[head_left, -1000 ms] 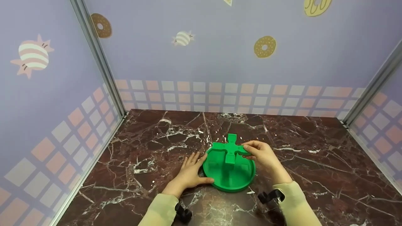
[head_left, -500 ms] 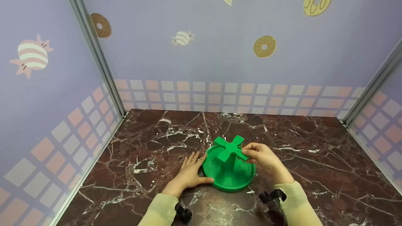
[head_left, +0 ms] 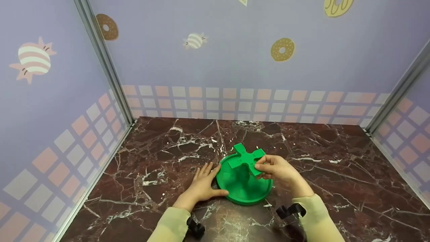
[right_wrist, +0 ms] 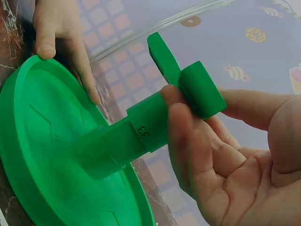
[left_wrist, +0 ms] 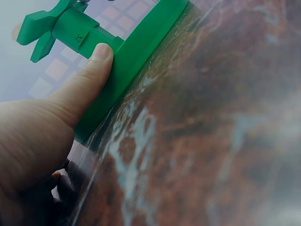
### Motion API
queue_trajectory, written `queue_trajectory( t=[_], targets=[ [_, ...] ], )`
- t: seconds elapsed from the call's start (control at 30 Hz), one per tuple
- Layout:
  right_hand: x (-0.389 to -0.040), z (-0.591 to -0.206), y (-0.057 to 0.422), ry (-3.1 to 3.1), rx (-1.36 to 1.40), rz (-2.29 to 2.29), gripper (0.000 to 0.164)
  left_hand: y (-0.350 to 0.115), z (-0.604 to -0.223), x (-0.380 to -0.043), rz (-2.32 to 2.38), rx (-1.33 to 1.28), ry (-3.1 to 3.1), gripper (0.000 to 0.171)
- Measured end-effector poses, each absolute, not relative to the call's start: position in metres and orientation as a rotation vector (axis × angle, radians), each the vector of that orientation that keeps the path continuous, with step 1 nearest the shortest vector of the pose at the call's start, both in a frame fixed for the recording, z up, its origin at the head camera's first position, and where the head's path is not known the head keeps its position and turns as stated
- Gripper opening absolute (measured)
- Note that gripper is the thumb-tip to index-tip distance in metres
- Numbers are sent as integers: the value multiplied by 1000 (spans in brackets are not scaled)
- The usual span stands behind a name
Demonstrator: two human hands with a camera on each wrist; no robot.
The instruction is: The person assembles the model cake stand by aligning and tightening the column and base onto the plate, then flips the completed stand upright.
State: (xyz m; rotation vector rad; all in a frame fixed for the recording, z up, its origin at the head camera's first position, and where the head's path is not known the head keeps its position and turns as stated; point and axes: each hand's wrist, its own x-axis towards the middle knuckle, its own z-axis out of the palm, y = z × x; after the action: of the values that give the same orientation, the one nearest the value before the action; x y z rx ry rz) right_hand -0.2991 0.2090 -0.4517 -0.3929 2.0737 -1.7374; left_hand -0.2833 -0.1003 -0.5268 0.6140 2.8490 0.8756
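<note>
A green round base (head_left: 247,202) with a raised rim lies on the table in the head view. From its middle rises a stepped green post (right_wrist: 115,143), its upper part marked with small digits. A green four-armed cross piece (head_left: 248,158) sits on top of the post. My right hand (head_left: 278,171) pinches one arm of that cross between thumb and fingers. My left hand (head_left: 201,187) rests at the base's left side with fingers spread, its thumb touching the rim. The left wrist view shows this thumb (left_wrist: 89,77) lying straight on the rim.
The dark red marbled table (head_left: 161,148) has white veins. Purple patterned panels (head_left: 215,60) stand behind and on both sides, joined by metal corner posts (head_left: 107,64). Black straps with small mounts (head_left: 290,210) are on both wrists.
The cross piece has turned clockwise as seen from above, my right hand moving slightly toward me with its pinched arm. The left hand and the base have stayed in place.
</note>
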Motion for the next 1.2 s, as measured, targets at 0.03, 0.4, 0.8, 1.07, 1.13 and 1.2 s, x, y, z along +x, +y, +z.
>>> queue_trajectory(
  t=[0.03, 0.4, 0.8, 1.07, 1.13, 1.2],
  targets=[
    [-299, -451, 209, 2072, -396, -1728, 18, -100, -527, -283, 877, 616, 2849, 110],
    [-299, -436, 231, 2115, -344, -1671, 35, -100, -525, -283, 880, 611, 2840, 110],
    [-321, -450, 240, 2310, -475, -1750, 61, -101, -525, -284, 893, 601, 2833, 110],
    [-334, -459, 236, 2338, -633, -1664, 57, -101, -526, -283, 897, 605, 2835, 110],
    [-335, -459, 236, 2350, -652, -1642, 55, -101, -526, -283, 901, 602, 2836, 110],
    [-335, -460, 236, 2363, -659, -1634, 54, -101, -526, -283, 901, 597, 2837, 110]
  ],
)
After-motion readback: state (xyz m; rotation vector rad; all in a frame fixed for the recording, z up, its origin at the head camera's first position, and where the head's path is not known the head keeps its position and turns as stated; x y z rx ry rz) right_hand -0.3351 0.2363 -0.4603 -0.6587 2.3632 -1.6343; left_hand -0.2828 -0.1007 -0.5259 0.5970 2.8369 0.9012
